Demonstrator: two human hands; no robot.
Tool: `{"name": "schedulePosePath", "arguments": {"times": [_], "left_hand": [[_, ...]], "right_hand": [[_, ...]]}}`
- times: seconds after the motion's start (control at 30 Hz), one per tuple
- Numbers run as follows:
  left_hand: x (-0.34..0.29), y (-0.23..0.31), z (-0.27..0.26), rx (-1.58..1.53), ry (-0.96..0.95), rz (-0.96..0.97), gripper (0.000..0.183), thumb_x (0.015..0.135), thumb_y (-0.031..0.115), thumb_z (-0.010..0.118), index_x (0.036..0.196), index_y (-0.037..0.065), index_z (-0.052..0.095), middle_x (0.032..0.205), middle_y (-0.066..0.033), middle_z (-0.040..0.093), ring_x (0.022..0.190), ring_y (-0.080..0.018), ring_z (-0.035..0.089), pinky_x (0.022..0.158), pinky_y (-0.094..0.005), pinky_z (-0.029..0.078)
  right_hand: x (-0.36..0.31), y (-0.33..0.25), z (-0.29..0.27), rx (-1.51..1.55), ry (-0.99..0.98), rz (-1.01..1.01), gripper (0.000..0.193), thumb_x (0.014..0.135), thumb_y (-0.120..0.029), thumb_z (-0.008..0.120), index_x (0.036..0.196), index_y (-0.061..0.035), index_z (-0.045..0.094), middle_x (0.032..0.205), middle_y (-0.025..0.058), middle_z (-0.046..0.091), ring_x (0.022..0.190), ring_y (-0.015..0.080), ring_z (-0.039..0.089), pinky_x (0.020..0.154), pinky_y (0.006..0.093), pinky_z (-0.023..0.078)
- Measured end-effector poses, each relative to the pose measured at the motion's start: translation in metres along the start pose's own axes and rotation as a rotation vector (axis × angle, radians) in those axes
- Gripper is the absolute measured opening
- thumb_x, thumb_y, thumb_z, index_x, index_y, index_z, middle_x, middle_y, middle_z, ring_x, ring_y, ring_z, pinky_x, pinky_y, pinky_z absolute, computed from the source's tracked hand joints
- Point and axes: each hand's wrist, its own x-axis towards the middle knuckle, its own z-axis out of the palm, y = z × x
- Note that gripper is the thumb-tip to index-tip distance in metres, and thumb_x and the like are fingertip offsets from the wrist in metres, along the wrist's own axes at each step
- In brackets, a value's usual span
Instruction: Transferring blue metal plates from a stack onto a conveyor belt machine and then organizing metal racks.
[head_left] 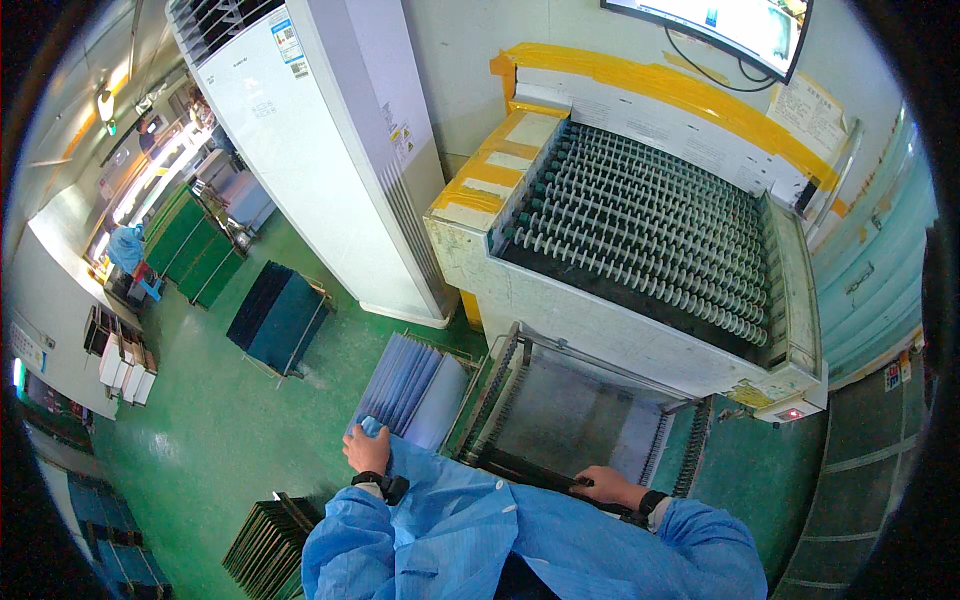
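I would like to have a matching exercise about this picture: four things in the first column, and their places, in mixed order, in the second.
Things
1. Tall white cabinet-shaped air conditioner
2. Rows of pale round discs
3. Bare left hand
4. Bare right hand

Places
A. At the near side of the dark metal rack
B. In the top of the pale boxy machine
C. On the green floor
D. Beside the row of bluish-purple sheets

Right pairs: 1-C, 2-B, 3-D, 4-A

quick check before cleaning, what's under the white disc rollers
A dark surface shows inside the front edge of the machine, in front of the white disc rollers. Farther back, they cover most of what lies underneath.
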Motion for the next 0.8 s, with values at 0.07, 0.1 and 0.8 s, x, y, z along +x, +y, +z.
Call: {"name": "schedulePosePath", "arguments": {"times": [0.07,0.1,0.8], "left_hand": [[0.000,0.001,0.001,0.002,-0.004,-0.001,0.072,0.074,0.050,0.074,0.130,0.008,0.057,0.128,-0.0225,0.052,0.116,-0.0442,0.052,0.094,-0.0536,0.048],[0.000,0.001,0.001,0.002,-0.002,0.001,0.072,0.074,0.050,0.074,0.130,0.008,0.057,0.128,-0.0225,0.052,0.116,-0.0443,0.052,0.094,-0.0536,0.048],[0.003,-0.004,0.007,0.029,0.021,0.003,0.075,0.074,0.057,0.075,0.129,0.009,0.057,0.125,-0.0218,0.054,0.115,-0.0443,0.054,0.094,-0.0523,0.048]], "right_hand": [[-0.001,0.002,0.002,0.000,0.019,-0.008,0.054,0.088,-0.056,0.064,0.114,-0.0097,0.070,0.111,0.0172,0.067,0.104,0.0367,0.063,0.086,0.0439,0.050],[-0.002,0.002,0.002,-0.008,0.033,-0.009,0.055,0.088,-0.057,0.064,0.114,-0.0095,0.070,0.111,0.0174,0.067,0.104,0.0368,0.062,0.087,0.0439,0.050],[0.002,0.011,0.007,-0.023,0.026,-0.011,0.045,0.087,-0.042,0.067,0.117,-0.0082,0.068,0.114,0.0172,0.068,0.106,0.0369,0.063,0.089,0.0460,0.050]]}}
